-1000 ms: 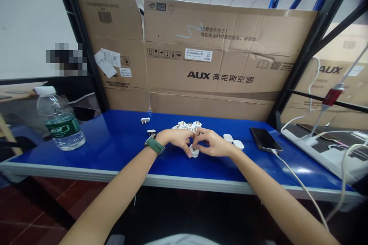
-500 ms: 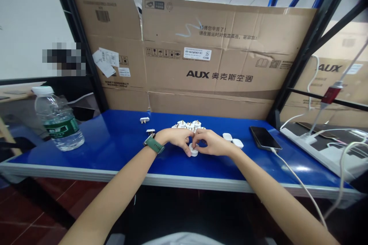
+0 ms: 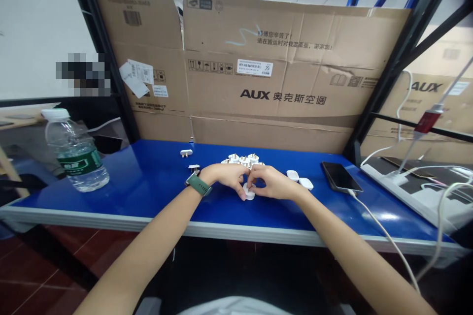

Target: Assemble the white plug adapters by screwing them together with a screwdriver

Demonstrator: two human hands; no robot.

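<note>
- The left hand (image 3: 233, 178) bends round the left and far side of a small, rounded white plastic plug piece (image 3: 250, 197), its thumb against it; the other fingertips are hidden, so how firmly it grips cannot be told.
- The right hand (image 3: 271, 182) pinches the plug piece's top, thumb and forefinger drawn together; which part lies between the tips is too small to tell.
- The plug piece sits directly under this shared grip, on the glossy blue tabletop (image 3: 148, 197).
- Just beyond the grip stands a cluster of white plastic plug pieces with upright brass-coloured prongs (image 3: 253, 158), partly hidden by the fingers.
- Right of the grip lie two flat, rounded-square white plastic pieces (image 3: 299, 180), with a black rectangular phone (image 3: 340, 176) farther right.
- Left of it, beyond the wrist, are two separate pronged white plastic pieces (image 3: 186, 152).
- The step in hand looks like fine fingertip work on the plug piece's top.
- The next move seems to call for a steady left-hand brace and a light, precise right-hand pinch.
</note>
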